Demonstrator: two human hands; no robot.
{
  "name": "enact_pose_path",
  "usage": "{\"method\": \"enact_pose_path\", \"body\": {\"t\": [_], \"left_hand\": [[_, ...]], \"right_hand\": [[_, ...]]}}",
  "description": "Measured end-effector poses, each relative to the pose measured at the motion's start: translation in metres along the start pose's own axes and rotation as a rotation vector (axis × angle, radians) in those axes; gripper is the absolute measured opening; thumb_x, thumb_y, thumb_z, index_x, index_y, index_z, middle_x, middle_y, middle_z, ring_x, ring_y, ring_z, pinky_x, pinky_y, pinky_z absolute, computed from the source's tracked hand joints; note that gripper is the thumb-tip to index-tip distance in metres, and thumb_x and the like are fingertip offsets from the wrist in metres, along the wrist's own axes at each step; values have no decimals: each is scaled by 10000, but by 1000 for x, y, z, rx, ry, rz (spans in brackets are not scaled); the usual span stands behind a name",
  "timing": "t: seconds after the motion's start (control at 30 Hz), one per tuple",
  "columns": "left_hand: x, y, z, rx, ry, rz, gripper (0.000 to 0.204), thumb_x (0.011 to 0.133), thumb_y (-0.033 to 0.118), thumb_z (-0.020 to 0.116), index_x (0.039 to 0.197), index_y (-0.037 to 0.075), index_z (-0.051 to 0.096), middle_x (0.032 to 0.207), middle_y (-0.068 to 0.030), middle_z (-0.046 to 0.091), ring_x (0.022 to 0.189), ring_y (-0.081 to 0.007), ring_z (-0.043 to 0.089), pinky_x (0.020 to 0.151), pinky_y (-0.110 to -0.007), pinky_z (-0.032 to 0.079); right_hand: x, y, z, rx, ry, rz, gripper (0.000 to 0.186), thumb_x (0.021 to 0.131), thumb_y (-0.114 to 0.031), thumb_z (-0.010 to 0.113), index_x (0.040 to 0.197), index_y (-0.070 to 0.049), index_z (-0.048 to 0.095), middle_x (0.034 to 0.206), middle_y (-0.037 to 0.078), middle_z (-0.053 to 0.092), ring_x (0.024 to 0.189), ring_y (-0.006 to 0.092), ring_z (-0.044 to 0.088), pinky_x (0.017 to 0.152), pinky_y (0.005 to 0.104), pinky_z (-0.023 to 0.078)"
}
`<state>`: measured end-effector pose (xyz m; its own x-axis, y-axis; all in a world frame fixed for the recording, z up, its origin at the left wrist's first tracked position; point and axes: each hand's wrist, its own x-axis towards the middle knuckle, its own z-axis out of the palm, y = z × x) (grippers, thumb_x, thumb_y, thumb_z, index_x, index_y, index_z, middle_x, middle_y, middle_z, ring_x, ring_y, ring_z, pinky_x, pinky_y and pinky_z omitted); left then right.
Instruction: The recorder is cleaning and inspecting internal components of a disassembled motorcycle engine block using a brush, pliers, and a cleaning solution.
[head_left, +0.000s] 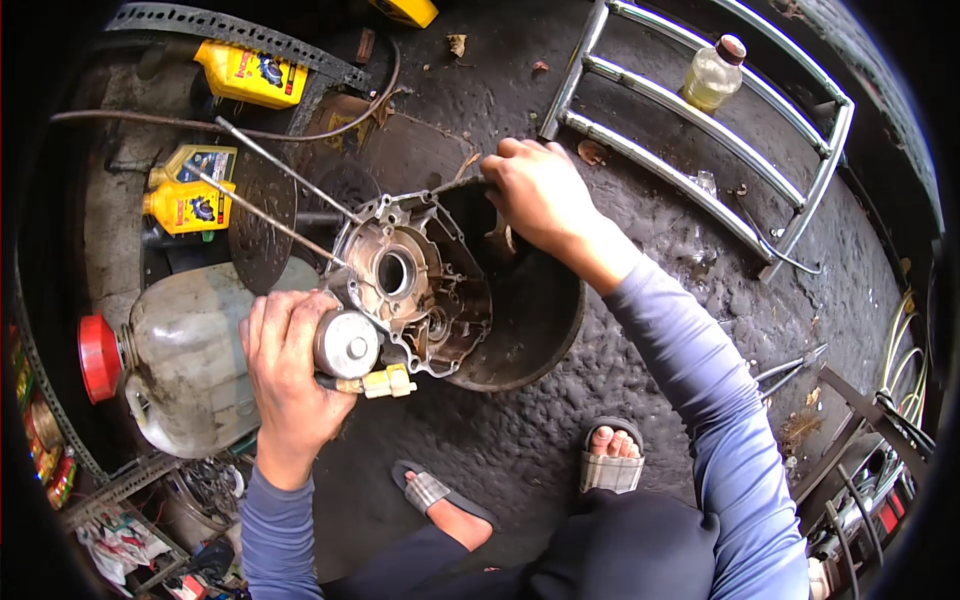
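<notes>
A bare metal engine crankcase half (398, 272) rests tilted on the rim of a round black tub (540, 345), its bearing bore facing up. Two long metal studs (270, 220) rise from it toward the upper left. Beside its near left edge, my left hand (290, 365) is closed around a silver cylinder with a round end (347, 344); a yellow fitting (378, 382) sticks out beneath it. At the tub's far side, my right hand (540, 195) is curled with fingers bent down over the rim. What it grips is hidden; a pale piece shows below the fingers.
A large cloudy plastic jug (195, 355) with a red cap lies at left. Yellow oil bottles (195, 190) stand behind it. A chrome tube rack (690, 180) lies on the dark floor at upper right, with a capped bottle (714, 75). My sandalled feet (612, 455) are below.
</notes>
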<state>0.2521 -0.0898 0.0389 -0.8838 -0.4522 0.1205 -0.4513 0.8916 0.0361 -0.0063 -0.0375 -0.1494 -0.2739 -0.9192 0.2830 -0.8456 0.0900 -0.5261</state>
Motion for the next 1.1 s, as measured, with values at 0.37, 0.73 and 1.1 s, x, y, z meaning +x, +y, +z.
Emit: {"method": "enact_pose_path", "body": {"t": [0.37, 0.73, 1.1], "left_hand": [[-20, -14, 2, -23, 4, -88, 542, 626, 170, 769, 1114, -3, 607, 1064, -160, 550, 1018, -357, 546, 932, -438, 433], [-3, 7, 3, 33, 16, -47, 490, 600, 154, 769, 1053, 47, 618, 1022, -130, 550, 987, -356, 549, 875, -463, 402], [3, -30, -1, -31, 1, 72, 469, 615, 94, 748, 1059, 55, 603, 1005, -119, 526, 994, -353, 536, 851, -452, 400]], "right_hand": [[-85, -65, -28, 700, -175, 4, 115, 777, -83, 682, 844, 10, 671, 882, 194, 582, 778, 392, 654, 718, 463, 550], [-94, -85, 15, 745, -320, -91, 104, 782, -107, 655, 831, -21, 622, 884, 182, 574, 806, 412, 635, 713, 501, 530], [-81, -89, 4, 612, -336, -164, 178, 802, -119, 690, 963, -46, 695, 961, 168, 597, 885, 391, 656, 774, 482, 546]]}}
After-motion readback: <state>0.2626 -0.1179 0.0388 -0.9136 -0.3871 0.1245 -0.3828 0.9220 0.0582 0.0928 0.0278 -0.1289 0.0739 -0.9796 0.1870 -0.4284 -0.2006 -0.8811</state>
